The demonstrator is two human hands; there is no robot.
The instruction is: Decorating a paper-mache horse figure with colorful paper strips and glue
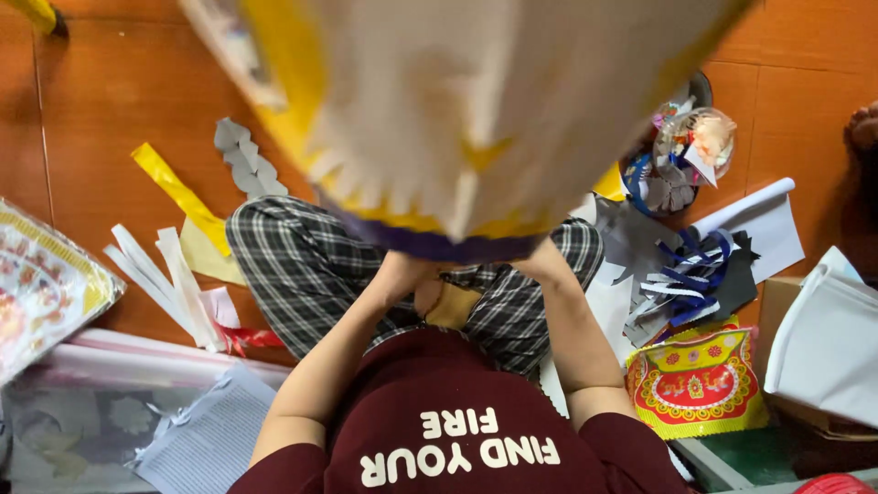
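A large paper shape (457, 110), white and yellow with a fringed edge and a purple rim (430, 245), is held up close to the camera and looks blurred. My left hand (402, 273) and my right hand (541, 261) both grip its lower rim from underneath, with the fingers mostly hidden behind the paper. Below them are my crossed legs in checked trousers (302, 265) and my dark red shirt (439, 430).
On the orange floor lie a yellow strip (178, 192), grey cut paper (245, 157), white strips (169, 284), a patterned sheet (46, 284) and a printed page (210, 439). On the right are a bowl of scraps (681, 151), blue strips (686, 274), red-yellow ornamental paper (695, 375) and white sheets (828, 338).
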